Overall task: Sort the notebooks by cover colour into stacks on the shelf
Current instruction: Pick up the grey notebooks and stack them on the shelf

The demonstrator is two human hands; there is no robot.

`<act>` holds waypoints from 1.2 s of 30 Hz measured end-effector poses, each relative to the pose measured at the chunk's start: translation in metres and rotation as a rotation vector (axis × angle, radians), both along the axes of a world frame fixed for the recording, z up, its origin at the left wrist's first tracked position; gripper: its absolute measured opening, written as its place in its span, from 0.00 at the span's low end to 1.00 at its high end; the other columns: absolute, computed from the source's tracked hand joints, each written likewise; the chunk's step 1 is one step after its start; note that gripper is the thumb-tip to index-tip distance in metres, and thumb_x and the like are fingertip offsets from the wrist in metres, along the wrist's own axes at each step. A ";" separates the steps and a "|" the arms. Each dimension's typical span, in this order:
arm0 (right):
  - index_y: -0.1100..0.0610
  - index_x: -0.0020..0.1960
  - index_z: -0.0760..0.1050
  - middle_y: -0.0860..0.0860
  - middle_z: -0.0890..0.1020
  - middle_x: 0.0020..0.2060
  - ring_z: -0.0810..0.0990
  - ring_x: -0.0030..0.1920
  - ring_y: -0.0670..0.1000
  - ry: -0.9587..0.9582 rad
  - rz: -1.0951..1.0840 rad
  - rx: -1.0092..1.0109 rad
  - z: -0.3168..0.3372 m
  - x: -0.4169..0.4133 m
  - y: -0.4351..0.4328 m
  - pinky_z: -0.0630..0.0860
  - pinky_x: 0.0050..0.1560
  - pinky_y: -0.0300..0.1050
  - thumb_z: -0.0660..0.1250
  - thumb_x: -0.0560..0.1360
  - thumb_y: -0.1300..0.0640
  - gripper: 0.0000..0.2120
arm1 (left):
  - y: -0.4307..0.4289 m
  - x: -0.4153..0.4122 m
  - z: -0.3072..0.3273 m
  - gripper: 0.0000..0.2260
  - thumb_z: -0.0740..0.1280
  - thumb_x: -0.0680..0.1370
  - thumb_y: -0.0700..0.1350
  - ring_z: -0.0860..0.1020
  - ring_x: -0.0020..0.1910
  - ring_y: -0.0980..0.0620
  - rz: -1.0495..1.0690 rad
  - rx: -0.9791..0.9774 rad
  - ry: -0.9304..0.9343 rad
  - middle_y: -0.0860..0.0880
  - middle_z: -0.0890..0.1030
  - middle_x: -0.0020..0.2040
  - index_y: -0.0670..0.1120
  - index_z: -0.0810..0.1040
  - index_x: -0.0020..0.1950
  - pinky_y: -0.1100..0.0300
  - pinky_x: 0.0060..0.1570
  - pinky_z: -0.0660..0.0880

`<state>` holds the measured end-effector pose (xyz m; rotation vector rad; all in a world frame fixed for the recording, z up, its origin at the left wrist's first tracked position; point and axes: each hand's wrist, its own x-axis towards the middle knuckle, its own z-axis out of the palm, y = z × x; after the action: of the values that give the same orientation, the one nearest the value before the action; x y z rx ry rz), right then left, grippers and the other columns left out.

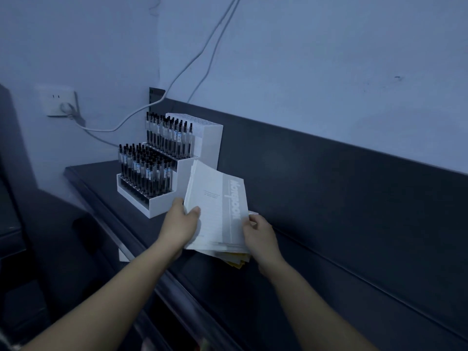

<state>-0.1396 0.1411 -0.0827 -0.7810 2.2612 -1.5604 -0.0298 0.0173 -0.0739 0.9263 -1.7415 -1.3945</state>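
A stack of several thin notebooks (pixel 217 211) is held above the dark shelf (pixel 316 249), tilted up towards me. The top cover is pale white with a grey band that reads "NOTEBOOK". Yellow covers (pixel 236 260) peek out at the bottom of the stack. My left hand (pixel 181 224) grips the stack's left edge, thumb on the top cover. My right hand (pixel 260 236) holds the right edge, fingers curled around it. The room is dim.
A white tiered display stand (pixel 192 158) full of black pens stands on the shelf just left of and behind the stack. A wall socket (pixel 59 102) with white cables sits at the left. The shelf's dark back panel (pixel 354 198) runs along the wall to the right.
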 end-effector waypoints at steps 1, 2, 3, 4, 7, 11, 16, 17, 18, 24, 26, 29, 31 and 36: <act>0.50 0.56 0.73 0.46 0.79 0.49 0.78 0.50 0.48 -0.014 -0.014 -0.032 0.001 0.003 0.006 0.77 0.53 0.50 0.58 0.79 0.52 0.09 | 0.007 0.000 -0.001 0.06 0.59 0.82 0.44 0.75 0.41 0.49 -0.011 0.003 0.007 0.48 0.75 0.47 0.43 0.68 0.56 0.58 0.35 0.71; 0.50 0.57 0.72 0.45 0.78 0.48 0.77 0.49 0.48 -0.019 -0.027 -0.059 0.003 0.006 0.012 0.78 0.51 0.50 0.58 0.79 0.54 0.08 | 0.015 0.000 -0.002 0.07 0.59 0.82 0.44 0.75 0.44 0.48 -0.029 -0.002 0.016 0.48 0.76 0.49 0.44 0.69 0.58 0.57 0.38 0.72; 0.50 0.58 0.71 0.45 0.78 0.48 0.77 0.48 0.47 -0.011 -0.042 -0.083 0.005 0.009 0.019 0.78 0.47 0.47 0.58 0.79 0.55 0.08 | 0.023 0.000 -0.003 0.08 0.58 0.82 0.45 0.76 0.48 0.47 -0.051 -0.007 0.027 0.49 0.76 0.51 0.46 0.69 0.60 0.56 0.42 0.72; 0.51 0.58 0.70 0.46 0.77 0.48 0.76 0.47 0.46 0.004 -0.059 -0.104 0.007 0.012 0.026 0.76 0.45 0.45 0.58 0.79 0.56 0.09 | 0.031 0.002 -0.003 0.10 0.58 0.82 0.45 0.75 0.52 0.47 -0.073 -0.014 0.041 0.50 0.76 0.54 0.48 0.69 0.63 0.55 0.47 0.72; 0.51 0.60 0.69 0.44 0.77 0.47 0.76 0.46 0.45 0.054 -0.127 -0.162 0.014 0.023 0.051 0.75 0.44 0.44 0.57 0.79 0.57 0.10 | 0.057 0.005 0.000 0.15 0.57 0.82 0.45 0.72 0.56 0.51 -0.131 -0.060 0.056 0.55 0.73 0.58 0.50 0.67 0.69 0.56 0.53 0.69; 0.50 0.60 0.69 0.41 0.78 0.45 0.77 0.45 0.45 0.115 -0.243 -0.176 0.020 0.040 0.091 0.77 0.47 0.46 0.56 0.79 0.58 0.11 | 0.094 0.005 0.004 0.16 0.56 0.83 0.44 0.70 0.57 0.53 -0.214 -0.138 0.080 0.56 0.72 0.58 0.49 0.66 0.71 0.58 0.54 0.65; 0.47 0.59 0.70 0.40 0.78 0.46 0.77 0.47 0.44 0.161 -0.416 -0.151 0.019 0.067 0.151 0.75 0.46 0.44 0.56 0.79 0.58 0.11 | 0.144 0.006 -0.004 0.17 0.57 0.83 0.43 0.70 0.63 0.52 -0.367 -0.109 0.105 0.53 0.72 0.64 0.47 0.66 0.72 0.60 0.59 0.65; 0.48 0.59 0.70 0.40 0.78 0.46 0.77 0.47 0.43 0.159 -0.445 -0.138 0.018 0.072 0.164 0.74 0.45 0.43 0.56 0.79 0.58 0.12 | 0.155 0.008 -0.006 0.17 0.57 0.83 0.44 0.70 0.66 0.50 -0.403 -0.090 0.102 0.52 0.72 0.66 0.46 0.65 0.73 0.58 0.62 0.65; 0.48 0.60 0.70 0.40 0.79 0.46 0.77 0.47 0.44 0.167 -0.473 -0.118 0.018 0.078 0.176 0.74 0.46 0.43 0.56 0.79 0.58 0.12 | 0.167 0.010 -0.006 0.18 0.56 0.83 0.44 0.69 0.66 0.50 -0.437 -0.074 0.099 0.52 0.71 0.67 0.46 0.65 0.73 0.57 0.64 0.66; 0.52 0.64 0.69 0.42 0.77 0.45 0.77 0.49 0.48 0.228 -0.629 -0.046 0.015 0.105 0.255 0.70 0.47 0.42 0.57 0.80 0.59 0.13 | 0.239 0.015 -0.006 0.13 0.56 0.83 0.43 0.72 0.49 0.59 -0.605 -0.066 0.074 0.56 0.74 0.55 0.49 0.68 0.67 0.64 0.42 0.67; 0.52 0.63 0.69 0.41 0.77 0.44 0.78 0.49 0.49 0.224 -0.684 -0.031 0.014 0.111 0.283 0.72 0.47 0.43 0.57 0.80 0.58 0.13 | 0.265 0.016 -0.006 0.13 0.57 0.83 0.43 0.73 0.47 0.62 -0.659 -0.050 0.075 0.56 0.75 0.55 0.49 0.68 0.67 0.66 0.40 0.67; 0.51 0.60 0.70 0.39 0.76 0.41 0.78 0.49 0.51 0.207 -0.755 -0.021 0.012 0.116 0.325 0.76 0.52 0.49 0.57 0.80 0.58 0.10 | 0.307 0.016 -0.003 0.14 0.57 0.82 0.43 0.75 0.53 0.57 -0.746 -0.033 0.075 0.57 0.75 0.54 0.50 0.68 0.68 0.61 0.48 0.67; 0.48 0.56 0.68 0.43 0.77 0.41 0.79 0.48 0.52 0.200 -0.793 -0.017 0.011 0.117 0.355 0.77 0.52 0.51 0.57 0.80 0.58 0.08 | 0.336 0.014 -0.002 0.13 0.57 0.82 0.42 0.74 0.49 0.61 -0.795 -0.034 0.085 0.62 0.75 0.50 0.50 0.69 0.67 0.63 0.47 0.67; 0.48 0.55 0.68 0.51 0.82 0.45 0.80 0.47 0.55 0.209 -0.858 -0.006 0.008 0.117 0.430 0.76 0.50 0.50 0.57 0.79 0.58 0.07 | 0.409 0.004 -0.004 0.13 0.58 0.82 0.41 0.74 0.47 0.66 -0.872 -0.047 0.116 0.64 0.75 0.49 0.49 0.70 0.66 0.70 0.42 0.68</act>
<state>-0.0223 0.5710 -0.0744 0.0917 2.9603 -1.8562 -0.0255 0.4262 -0.0781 0.0041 -2.1768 -1.8577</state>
